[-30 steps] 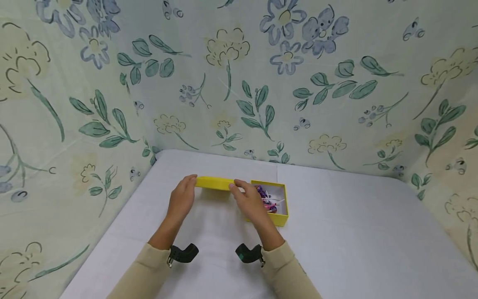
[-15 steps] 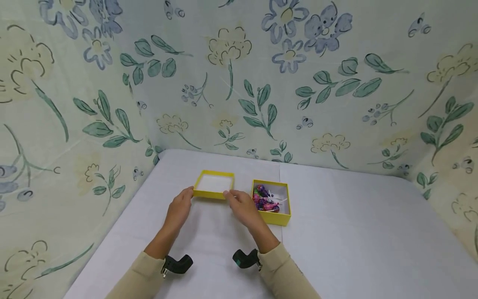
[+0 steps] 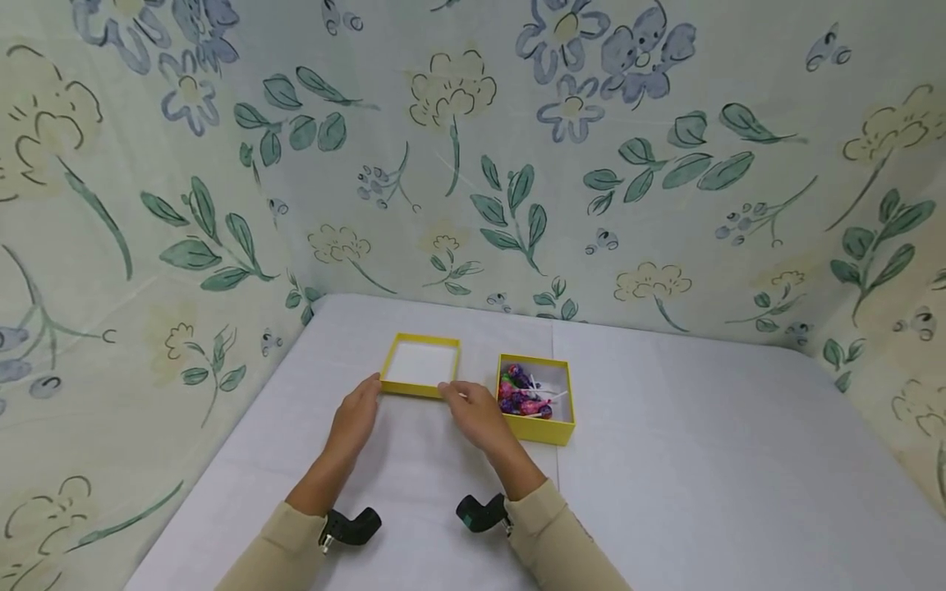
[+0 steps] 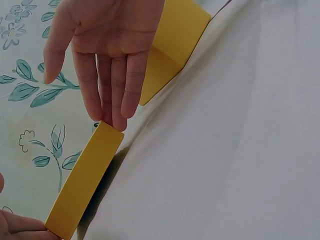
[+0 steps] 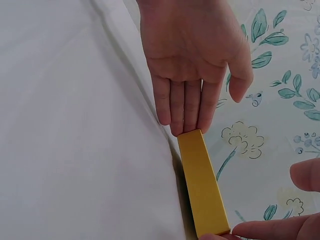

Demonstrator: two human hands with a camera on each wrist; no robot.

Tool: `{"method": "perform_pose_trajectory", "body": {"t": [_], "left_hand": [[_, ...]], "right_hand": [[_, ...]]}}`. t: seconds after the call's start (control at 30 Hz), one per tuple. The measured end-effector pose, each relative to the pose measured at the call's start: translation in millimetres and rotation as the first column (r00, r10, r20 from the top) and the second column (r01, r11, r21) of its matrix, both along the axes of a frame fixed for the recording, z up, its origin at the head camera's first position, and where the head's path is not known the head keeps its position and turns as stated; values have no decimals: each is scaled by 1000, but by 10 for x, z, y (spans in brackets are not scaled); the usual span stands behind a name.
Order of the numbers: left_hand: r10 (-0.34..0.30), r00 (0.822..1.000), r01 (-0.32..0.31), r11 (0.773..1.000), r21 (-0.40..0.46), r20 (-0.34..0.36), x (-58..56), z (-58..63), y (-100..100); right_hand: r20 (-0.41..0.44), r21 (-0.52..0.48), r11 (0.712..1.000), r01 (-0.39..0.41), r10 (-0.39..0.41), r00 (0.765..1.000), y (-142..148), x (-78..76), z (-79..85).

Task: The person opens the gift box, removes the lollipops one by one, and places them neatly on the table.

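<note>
A shallow yellow lid [image 3: 411, 388] with a white inside faces upward on the left half of the table in the head view. My left hand [image 3: 355, 414] touches its left end with fingertips. At the opposite end, my right hand [image 3: 479, 417] presses with straight fingers, thumb apart in the left wrist view. Between both hands, the lid's yellow side [image 4: 87, 180] shows a dark shadow beneath it; whether it fully rests on the cloth I cannot tell. Just right of my right hand stands a yellow box [image 3: 543, 430] holding several wrapped lollipops [image 3: 521, 394] with white sticks.
A white cloth [image 3: 702, 460] covers the table. Flower-patterned fabric [image 3: 473, 164] hangs behind and along both sides. Black wrist mounts [image 3: 355, 525] sit at the sleeve cuffs.
The lid has tipped back from nearly upright to lying inside-up and come lower, both hands moving with it. The box of lollipops has stayed put and is less covered by the right hand.
</note>
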State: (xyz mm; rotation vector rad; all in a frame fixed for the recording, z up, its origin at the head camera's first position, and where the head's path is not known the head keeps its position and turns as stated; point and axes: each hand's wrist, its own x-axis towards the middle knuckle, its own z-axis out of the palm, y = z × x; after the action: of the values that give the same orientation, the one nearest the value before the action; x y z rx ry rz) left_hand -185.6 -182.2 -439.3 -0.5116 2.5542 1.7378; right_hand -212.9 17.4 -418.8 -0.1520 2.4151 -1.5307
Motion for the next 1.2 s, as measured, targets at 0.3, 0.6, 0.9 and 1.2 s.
{"method": "perform_pose_trajectory", "body": {"t": [0.3,0.6,0.9,1.2], "left_hand": [[-3,1000,3,1000,-30,28,2,11,14],[-13,1000,14,999,-40,27,-4,13,14],[-15,999,17,999,-51,29,35,39,21],[-7,1000,7,997,-74,-9,30,231,151]], "right_hand": [[1,13,1000,-9,9,1000,-12,-7,-12],[22,19,999,-34,34,999,-7,-13,-25],[16,35,999,-36,35,999,0,-6,15],[-14,-47,994,-101,100,995,129,8,259]]}}
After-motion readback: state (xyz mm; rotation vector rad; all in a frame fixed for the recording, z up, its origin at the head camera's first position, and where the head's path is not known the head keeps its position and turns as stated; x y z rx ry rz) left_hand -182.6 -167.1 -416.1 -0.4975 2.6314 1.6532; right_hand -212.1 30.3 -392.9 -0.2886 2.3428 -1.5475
